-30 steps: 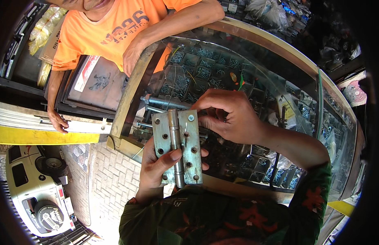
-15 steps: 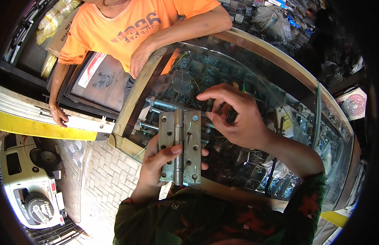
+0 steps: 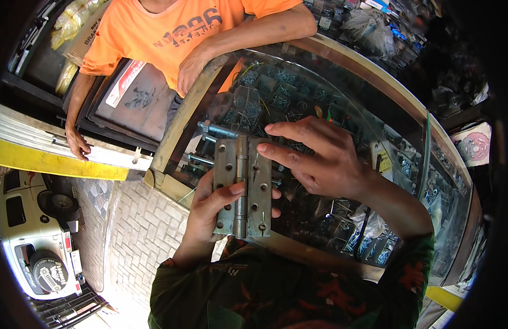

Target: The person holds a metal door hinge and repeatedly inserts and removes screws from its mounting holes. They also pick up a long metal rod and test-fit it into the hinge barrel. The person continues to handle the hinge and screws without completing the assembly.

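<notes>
Holding a metal hinge [image 3: 242,187] upright, your left hand [image 3: 210,211] grips it from behind, thumb pressed across its front. Your right hand [image 3: 320,159] touches its right leaf with fingers spread, above a glass counter [image 3: 341,104].

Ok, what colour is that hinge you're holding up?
Dull grey metal, with darker screw holes on both leaves; the hinge, held in the left hand, shows clearly in the head view.

The hinge [image 3: 242,187] is dull grey metal, matt and slightly tarnished, with small screws sitting in some of its holes. Beneath it the worktop [image 3: 341,82] is glossy, reflective glass edged with a worn, pale wooden frame [image 3: 180,123]. Threaded metal bolts [image 3: 218,130] lie on the glass, and the sleeves [image 3: 298,285] are soft patterned cloth.
</notes>
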